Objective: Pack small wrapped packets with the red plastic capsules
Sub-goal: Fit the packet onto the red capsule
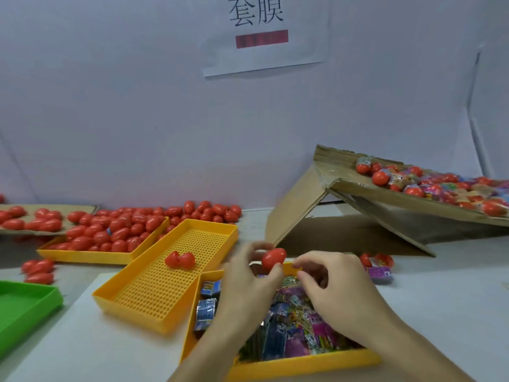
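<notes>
Left hand (248,274) pinches 1 red capsule (273,259) above packet tray (303,363), long axis tilted up-right. Right hand (330,282) just beside, fingers loosely curled, holding nothing.

Green tray (27,304), wall sign (264,34)

A tray of packets (278,365) sits at the table's (440,285) near edge; both hands (278,288) hover over it — the left holding a closed capsule (273,259); just left lies a second tray (165,282) with an open capsule (180,260) in it; behind that, toward the far edge, a third tray (82,255) heaped with capsules (115,230); at the far right corner — a tilted cardboard flap (358,188) carrying wrapped capsules (440,186).
</notes>
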A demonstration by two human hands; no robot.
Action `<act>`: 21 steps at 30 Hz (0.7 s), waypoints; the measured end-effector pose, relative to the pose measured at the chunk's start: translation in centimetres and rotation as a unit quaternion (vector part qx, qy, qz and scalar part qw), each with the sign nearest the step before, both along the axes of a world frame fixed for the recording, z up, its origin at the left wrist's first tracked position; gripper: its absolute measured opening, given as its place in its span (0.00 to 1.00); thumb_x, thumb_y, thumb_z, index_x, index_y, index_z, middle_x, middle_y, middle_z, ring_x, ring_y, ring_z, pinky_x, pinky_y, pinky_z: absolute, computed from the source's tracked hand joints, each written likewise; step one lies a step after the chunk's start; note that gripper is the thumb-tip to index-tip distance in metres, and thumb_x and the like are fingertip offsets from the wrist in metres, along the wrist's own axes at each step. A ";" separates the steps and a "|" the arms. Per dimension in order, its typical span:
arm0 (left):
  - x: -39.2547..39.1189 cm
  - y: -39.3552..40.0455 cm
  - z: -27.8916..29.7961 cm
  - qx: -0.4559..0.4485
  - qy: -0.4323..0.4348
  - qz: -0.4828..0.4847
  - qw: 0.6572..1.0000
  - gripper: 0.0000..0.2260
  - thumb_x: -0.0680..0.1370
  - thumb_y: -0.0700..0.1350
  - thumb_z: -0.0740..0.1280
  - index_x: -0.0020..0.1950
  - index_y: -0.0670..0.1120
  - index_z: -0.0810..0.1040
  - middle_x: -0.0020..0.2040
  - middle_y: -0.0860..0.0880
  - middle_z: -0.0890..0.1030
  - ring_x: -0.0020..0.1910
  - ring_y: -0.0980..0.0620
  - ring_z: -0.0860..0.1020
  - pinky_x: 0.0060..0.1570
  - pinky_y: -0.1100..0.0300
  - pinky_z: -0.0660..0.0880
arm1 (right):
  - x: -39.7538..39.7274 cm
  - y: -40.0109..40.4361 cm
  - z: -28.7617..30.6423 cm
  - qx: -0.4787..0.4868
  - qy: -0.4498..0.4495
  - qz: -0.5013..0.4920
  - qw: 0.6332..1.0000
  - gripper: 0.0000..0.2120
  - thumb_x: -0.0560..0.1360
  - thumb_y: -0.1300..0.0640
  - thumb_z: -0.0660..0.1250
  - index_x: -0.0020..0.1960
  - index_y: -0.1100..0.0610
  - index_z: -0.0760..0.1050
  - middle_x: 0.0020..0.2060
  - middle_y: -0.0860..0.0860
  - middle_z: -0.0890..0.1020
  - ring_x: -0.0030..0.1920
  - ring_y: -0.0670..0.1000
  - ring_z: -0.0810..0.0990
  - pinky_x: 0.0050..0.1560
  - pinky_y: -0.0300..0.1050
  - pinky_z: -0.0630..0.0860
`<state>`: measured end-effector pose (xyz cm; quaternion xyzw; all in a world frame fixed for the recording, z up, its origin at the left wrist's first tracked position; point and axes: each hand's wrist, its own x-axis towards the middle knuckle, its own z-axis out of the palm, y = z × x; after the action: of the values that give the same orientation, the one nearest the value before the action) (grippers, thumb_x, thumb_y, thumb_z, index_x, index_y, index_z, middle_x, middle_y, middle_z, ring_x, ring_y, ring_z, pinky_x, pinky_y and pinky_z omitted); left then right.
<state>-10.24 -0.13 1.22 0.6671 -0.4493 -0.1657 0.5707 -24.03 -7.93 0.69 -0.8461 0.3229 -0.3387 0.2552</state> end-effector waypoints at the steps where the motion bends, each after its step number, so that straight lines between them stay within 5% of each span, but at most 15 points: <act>1: -0.1 0.2 -0.2 0.000 -0.014 -0.002 1.000 0.12 0.75 0.40 0.73 0.53 0.55 0.78 0.48 0.56 0.82 0.46 0.61 0.81 0.48 0.57 0.82 | 0.0 0.0 0.0 0.006 -0.013 0.002 1.000 0.07 0.78 0.54 0.70 0.52 0.42 0.82 0.41 0.39 0.83 0.45 0.36 0.80 0.43 0.28 0.76; 5: -0.4 0.7 -0.2 -0.016 -0.071 -0.029 0.997 0.13 0.73 0.41 0.76 0.50 0.56 0.76 0.47 0.57 0.81 0.49 0.60 0.80 0.46 0.59 0.81 | 0.2 0.5 0.4 0.071 -0.098 0.044 0.992 0.09 0.76 0.56 0.72 0.48 0.42 0.80 0.35 0.39 0.84 0.39 0.34 0.83 0.37 0.25 0.75; 10: -0.8 0.9 -0.3 -0.048 -0.115 -0.049 0.991 0.13 0.75 0.44 0.74 0.50 0.57 0.73 0.48 0.59 0.80 0.50 0.60 0.80 0.44 0.66 0.79 | 0.0 0.5 0.8 0.085 -0.140 0.055 0.985 0.04 0.73 0.52 0.74 0.48 0.46 0.84 0.39 0.39 0.86 0.43 0.39 0.84 0.43 0.31 0.79; 13: -0.7 0.8 -0.4 -0.041 -0.094 -0.043 0.994 0.10 0.77 0.43 0.72 0.54 0.53 0.76 0.50 0.56 0.81 0.51 0.58 0.81 0.49 0.60 0.81 | -0.1 0.4 1.1 0.099 -0.160 0.068 0.980 0.04 0.75 0.52 0.71 0.49 0.45 0.83 0.40 0.39 0.86 0.43 0.40 0.85 0.45 0.32 0.79; 16: -0.2 0.8 -0.1 -0.045 0.051 -0.031 0.997 0.05 0.81 0.42 0.66 0.57 0.47 0.78 0.50 0.50 0.83 0.48 0.54 0.84 0.46 0.59 0.82 | -0.4 0.0 1.2 0.064 -0.143 0.044 0.987 0.06 0.76 0.54 0.70 0.49 0.44 0.82 0.40 0.37 0.85 0.43 0.39 0.84 0.47 0.33 0.79; 21: 0.9 0.4 0.5 -0.091 0.347 0.022 0.933 0.12 0.82 0.38 0.55 0.52 0.42 0.79 0.33 0.47 0.81 0.28 0.50 0.78 0.28 0.59 0.76 | -1.0 -0.5 0.6 -0.071 0.106 0.048 0.991 0.03 0.76 0.50 0.71 0.47 0.42 0.83 0.40 0.35 0.80 0.48 0.36 0.76 0.44 0.31 0.75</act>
<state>-9.36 0.26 1.68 0.5230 -0.2216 -0.3329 0.7527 -25.05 -8.47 1.29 -0.9078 0.2824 -0.2561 0.1746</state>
